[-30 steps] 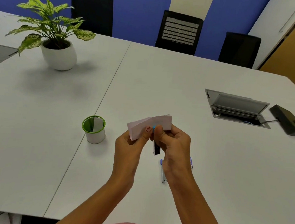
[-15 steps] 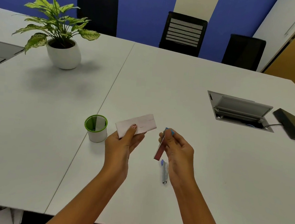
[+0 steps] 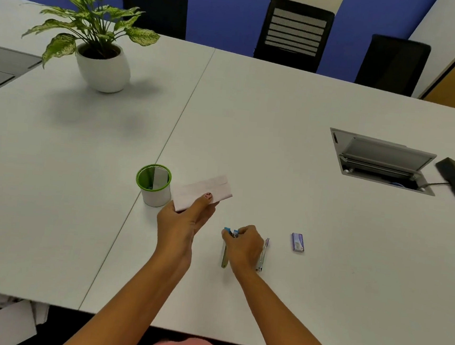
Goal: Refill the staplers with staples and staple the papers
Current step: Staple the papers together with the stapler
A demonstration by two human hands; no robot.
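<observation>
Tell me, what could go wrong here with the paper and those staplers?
1. The left hand pinches the paper by one end only, right beside the cup; it might slip, or bump the cup.
2. The right hand grips the stapler by its blue front end, so fingertips could get nipped.
3. The second stapler lies close by that hand and could be knocked aside.

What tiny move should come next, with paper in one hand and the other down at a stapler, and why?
Probably the right hand lets go of the stapler: its fingers grip the blue end while it seems to lie on the table, beside a second stapler. The left hand holds the folded paper clear of both.
</observation>
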